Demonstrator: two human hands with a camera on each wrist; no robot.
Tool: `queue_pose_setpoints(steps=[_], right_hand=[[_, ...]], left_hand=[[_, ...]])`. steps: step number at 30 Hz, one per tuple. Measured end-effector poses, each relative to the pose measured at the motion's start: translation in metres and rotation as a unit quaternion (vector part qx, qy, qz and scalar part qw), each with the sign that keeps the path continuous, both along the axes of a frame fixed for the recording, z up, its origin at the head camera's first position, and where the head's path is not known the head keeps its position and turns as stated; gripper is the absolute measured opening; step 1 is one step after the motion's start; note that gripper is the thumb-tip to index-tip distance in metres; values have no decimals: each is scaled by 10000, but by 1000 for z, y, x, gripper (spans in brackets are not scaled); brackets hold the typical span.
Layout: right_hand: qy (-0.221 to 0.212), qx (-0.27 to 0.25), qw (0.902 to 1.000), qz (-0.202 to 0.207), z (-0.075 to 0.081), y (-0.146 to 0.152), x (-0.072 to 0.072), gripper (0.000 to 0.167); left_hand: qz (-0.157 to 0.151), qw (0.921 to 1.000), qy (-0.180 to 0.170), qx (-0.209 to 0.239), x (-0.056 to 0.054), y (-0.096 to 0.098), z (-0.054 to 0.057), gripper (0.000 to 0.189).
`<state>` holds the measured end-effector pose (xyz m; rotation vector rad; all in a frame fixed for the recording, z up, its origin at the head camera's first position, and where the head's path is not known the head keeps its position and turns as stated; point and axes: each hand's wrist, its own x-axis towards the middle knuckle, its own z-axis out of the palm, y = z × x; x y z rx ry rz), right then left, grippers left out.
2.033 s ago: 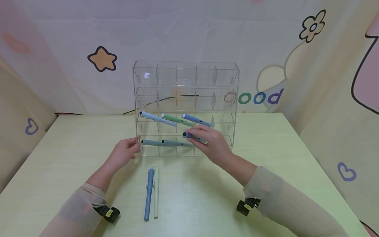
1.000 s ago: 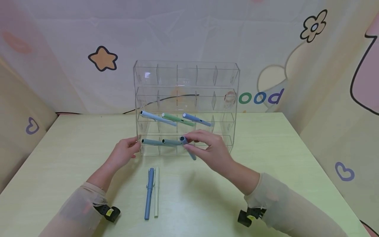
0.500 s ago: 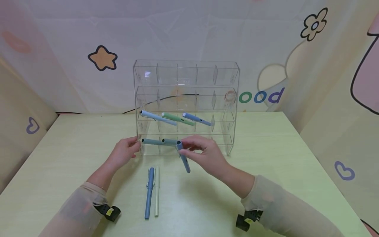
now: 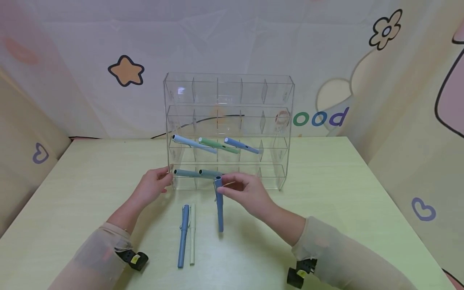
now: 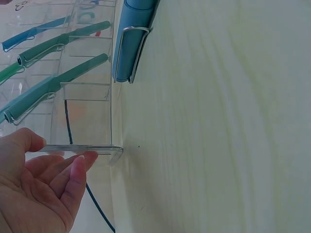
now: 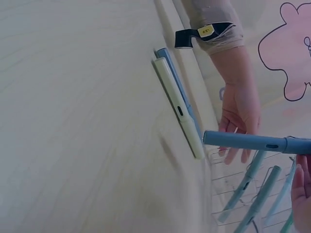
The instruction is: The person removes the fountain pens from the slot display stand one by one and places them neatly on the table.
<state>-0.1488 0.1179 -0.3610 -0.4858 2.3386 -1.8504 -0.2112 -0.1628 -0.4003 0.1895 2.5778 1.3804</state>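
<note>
My left hand [image 4: 154, 186] pinches the left side edge of a clear acrylic rack [image 4: 228, 83]; the left wrist view shows the thumb and fingers on either side of the panel. In front of the rack, my right hand [image 4: 248, 193] pinches a blue pen [image 4: 220, 209] near its clip end, its other end pointing down toward the table. Two teal pens, one left [image 4: 186, 174] and one beside it [image 4: 208, 173], lie in the bottom tier. One tier higher rest a light blue pen [image 4: 193, 143], a green pen [image 4: 218, 145] and a blue pen [image 4: 241, 145].
On the table [image 4: 108, 173], nearer the camera, another blue pen [image 4: 183, 237] and a pale green pen [image 4: 192, 237] lie side by side. A printed curtain [image 4: 232, 40] hangs behind the rack. Each sleeve carries a black wrist camera, left [image 4: 137, 262] and right [image 4: 297, 278].
My right hand has drawn the blue pen away from the rack's bottom tier, down and to the left. The pen has swung from slanting to nearly upright. My left hand has kept its place.
</note>
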Motion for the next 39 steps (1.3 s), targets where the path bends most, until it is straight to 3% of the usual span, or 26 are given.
queue_pose_setpoints(steps=[7, 24, 33, 39], right_hand=[[-591, -153, 9980, -173, -13, -2, -5, 24], [-1694, -287, 9846, -316, -42, -6, -12, 26], [-1824, -233, 9827, -200, -53, -10, -15, 38], [-1733, 4, 9849, -48, -60, -15, -18, 37]], left_hand=[[14, 9998, 190, -20, -1, -1, -3, 50], [-33, 9997, 248, 15, 1, 0, -3, 50], [-20, 9998, 219, -32, 1, 1, -1, 49], [-24, 9996, 265, 7, 1, 0, -2, 48]])
